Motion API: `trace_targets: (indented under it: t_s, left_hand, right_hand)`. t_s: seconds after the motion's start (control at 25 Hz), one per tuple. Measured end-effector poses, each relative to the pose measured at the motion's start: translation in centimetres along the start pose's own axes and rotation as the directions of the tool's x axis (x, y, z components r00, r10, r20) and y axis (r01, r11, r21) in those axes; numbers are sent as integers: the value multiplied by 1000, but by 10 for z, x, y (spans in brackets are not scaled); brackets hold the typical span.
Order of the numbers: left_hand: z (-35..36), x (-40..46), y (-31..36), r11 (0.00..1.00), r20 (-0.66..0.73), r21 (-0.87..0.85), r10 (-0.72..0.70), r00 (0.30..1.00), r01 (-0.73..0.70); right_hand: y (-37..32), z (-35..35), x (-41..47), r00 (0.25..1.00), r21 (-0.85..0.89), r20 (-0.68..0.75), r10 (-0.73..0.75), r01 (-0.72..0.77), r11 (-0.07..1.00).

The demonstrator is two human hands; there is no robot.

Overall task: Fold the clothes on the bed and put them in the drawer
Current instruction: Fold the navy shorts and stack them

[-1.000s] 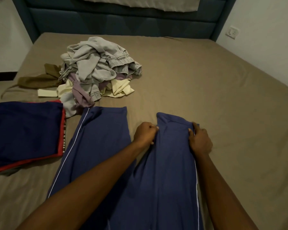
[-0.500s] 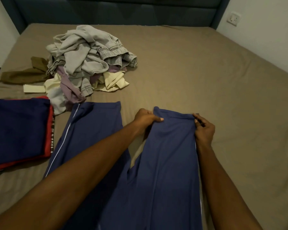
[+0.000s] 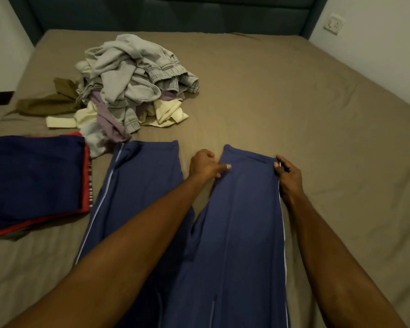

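Blue track trousers point(image 3: 244, 223) with white side stripes lie flat on the brown bed point(image 3: 294, 102), legs pointing away from me. My left hand point(image 3: 205, 165) pinches the inner edge of the right leg near its hem. My right hand point(image 3: 289, 174) pinches the outer edge of the same leg by the white stripe. The left trouser leg point(image 3: 140, 183) lies spread apart beside it. A heap of unfolded clothes point(image 3: 133, 86), grey, cream and lilac, sits behind.
A folded navy and red stack point(image 3: 33, 181) lies at the left edge of the bed. An olive garment point(image 3: 50, 102) trails from the heap. A dark padded headboard point(image 3: 166, 15) is at the back, and a wall with a socket point(image 3: 334, 24) at the right.
The hem of the right trouser leg has been drawn further up the bed and flattened. My view has shifted, so the heap now sits more to the right and lower.
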State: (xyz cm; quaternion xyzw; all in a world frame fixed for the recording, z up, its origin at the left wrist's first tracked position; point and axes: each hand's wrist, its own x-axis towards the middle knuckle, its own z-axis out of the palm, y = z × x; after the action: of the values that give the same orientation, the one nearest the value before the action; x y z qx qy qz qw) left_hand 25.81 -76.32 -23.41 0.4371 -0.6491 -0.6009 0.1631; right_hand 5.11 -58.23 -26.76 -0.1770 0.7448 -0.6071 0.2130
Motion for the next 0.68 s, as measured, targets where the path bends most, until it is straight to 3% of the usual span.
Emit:
trace_targets:
  t_s: [0.08, 0.16, 0.24, 0.36, 0.4, 0.52, 0.6, 0.68]
  left_hand:
    - [-22, -51, -10, 944, 92, 278, 159, 983, -179]
    - [-49, -112, -25, 845, 163, 353, 367, 916, -401]
    - [-89, -174, -57, 775, 5, 380, 545, 838, -506]
    - [-158, -251, -131, 766, -320, 511, 591, 740, -391]
    - [-179, -273, -152, 765, -373, 562, 575, 729, -316]
    - [-209, -316, -182, 822, -479, 561, 421, 770, -101]
    - [-210, -327, -183, 872, -540, 488, 279, 794, 26]
    - [-203, -339, -183, 886, -558, 448, 174, 812, 118]
  right_hand:
    - [-11, 0, -14, 998, -236, 62, -10, 25, 971]
    - [-20, 10, -35, 992, -554, -40, -121, 78, 829]
    - [-23, 32, -72, 956, -678, -208, -209, 13, 735]
    - [-20, 76, -143, 929, -823, -106, -354, 118, 555]
    - [-21, 93, -170, 930, -801, -70, -362, 164, 576]
    - [-27, 153, -270, 893, -636, 80, -443, 388, 668]
    - [-25, 201, -331, 815, -535, 295, -499, 573, 620]
    - [-25, 244, -367, 757, -489, 490, -433, 649, 583]
